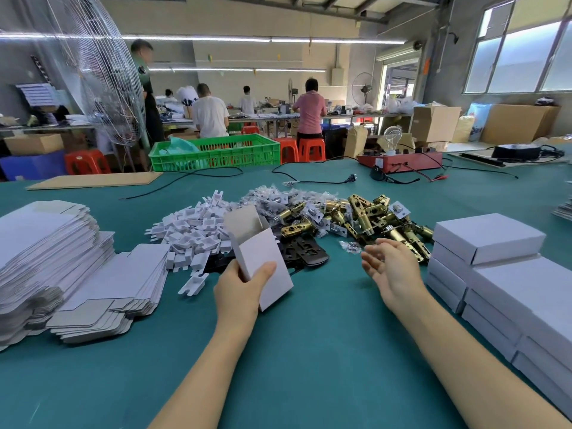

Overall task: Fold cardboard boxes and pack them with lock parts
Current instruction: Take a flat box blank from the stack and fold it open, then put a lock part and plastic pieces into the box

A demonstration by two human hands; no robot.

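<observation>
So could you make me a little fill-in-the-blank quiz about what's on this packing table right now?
1. The left hand holds a white box whose top flap is ____.
2. The right hand holds ____, its fingers relaxed.
3. The finished closed boxes are stacked on the person's ____ side.
4. The table is covered in a ____ cloth.

Missing words: open; nothing; right; green
</observation>
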